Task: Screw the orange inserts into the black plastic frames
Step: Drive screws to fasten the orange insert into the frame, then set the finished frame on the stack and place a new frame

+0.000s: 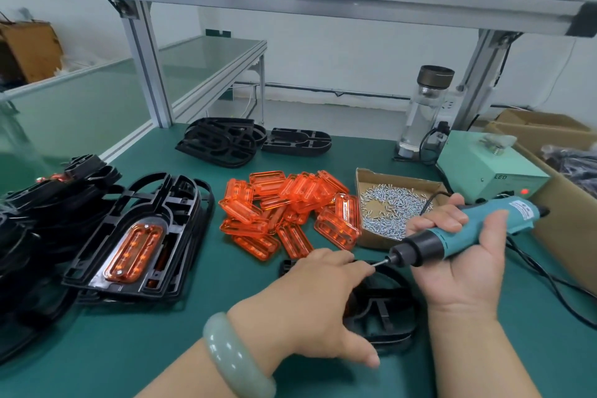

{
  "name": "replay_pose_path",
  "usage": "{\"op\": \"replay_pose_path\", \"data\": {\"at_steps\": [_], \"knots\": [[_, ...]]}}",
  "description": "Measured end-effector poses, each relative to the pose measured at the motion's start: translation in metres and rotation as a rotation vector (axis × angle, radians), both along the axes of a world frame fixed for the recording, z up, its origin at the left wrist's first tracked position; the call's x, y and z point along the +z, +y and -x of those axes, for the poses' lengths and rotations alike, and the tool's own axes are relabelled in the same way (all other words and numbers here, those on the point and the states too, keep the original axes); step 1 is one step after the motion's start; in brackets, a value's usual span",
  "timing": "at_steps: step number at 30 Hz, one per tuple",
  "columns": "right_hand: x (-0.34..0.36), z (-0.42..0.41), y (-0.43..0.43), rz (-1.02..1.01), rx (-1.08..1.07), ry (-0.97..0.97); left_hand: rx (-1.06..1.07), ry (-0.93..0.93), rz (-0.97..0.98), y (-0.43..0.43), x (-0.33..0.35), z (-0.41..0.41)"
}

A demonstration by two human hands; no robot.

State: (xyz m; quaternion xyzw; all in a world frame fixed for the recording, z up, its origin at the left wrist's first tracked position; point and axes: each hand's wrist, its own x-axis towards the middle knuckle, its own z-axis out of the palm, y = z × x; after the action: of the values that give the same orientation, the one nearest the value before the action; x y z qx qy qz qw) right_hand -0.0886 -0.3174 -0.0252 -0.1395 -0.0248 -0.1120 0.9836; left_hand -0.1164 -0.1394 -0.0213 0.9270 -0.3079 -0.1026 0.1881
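One screwdriver (449, 239), one bottle (423, 113), one screw tray (365, 181), one bracelet (232, 362).

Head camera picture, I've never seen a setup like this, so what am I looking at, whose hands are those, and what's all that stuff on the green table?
There is no machine here. A person works with bare hands, and the single camera sits on their head, looking forward and down.

The right hand is curled round a teal electric screwdriver, with its bit pointing left. The left hand, with a pale green bangle on the wrist, rests on a black frame, fingertips near the bit.

On the green table lie a pile of orange inserts and a cardboard tray of small screws. At the left, a finished frame with an orange insert in it tops a stack. More empty frames lie at the back.
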Motion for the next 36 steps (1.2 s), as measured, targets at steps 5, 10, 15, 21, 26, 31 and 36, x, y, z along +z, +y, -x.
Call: {"op": "replay_pose_path", "data": {"at_steps": [5, 10, 15, 21, 26, 31, 36], "knots": [[-0.005, -0.001, 0.0, 0.009, -0.012, -0.005, 0.035, 0.008, 0.009, -0.004, -0.002, 0.0], [-0.005, -0.002, -0.001, 0.014, -0.016, -0.014, 0.083, 0.017, 0.036, -0.003, -0.004, 0.003], [-0.002, 0.002, -0.004, -0.129, 0.026, -0.162, 0.296, -0.17, 0.134, 0.013, -0.002, 0.004], [-0.002, 0.0, 0.002, -0.061, -0.003, -0.077, 0.643, -0.412, 0.254, 0.06, 0.026, -0.004], [-0.003, 0.001, 0.008, 0.011, -0.003, -0.048, 1.007, -0.513, 0.125, 0.108, 0.036, -0.012], [-0.004, 0.002, 0.014, 0.064, 0.018, -0.048, 1.197, -0.441, 0.049, 0.133, 0.029, -0.021], [-0.005, 0.002, 0.017, 0.078, 0.036, -0.022, 1.261, -0.415, 0.001, 0.135, 0.017, -0.025]]}}
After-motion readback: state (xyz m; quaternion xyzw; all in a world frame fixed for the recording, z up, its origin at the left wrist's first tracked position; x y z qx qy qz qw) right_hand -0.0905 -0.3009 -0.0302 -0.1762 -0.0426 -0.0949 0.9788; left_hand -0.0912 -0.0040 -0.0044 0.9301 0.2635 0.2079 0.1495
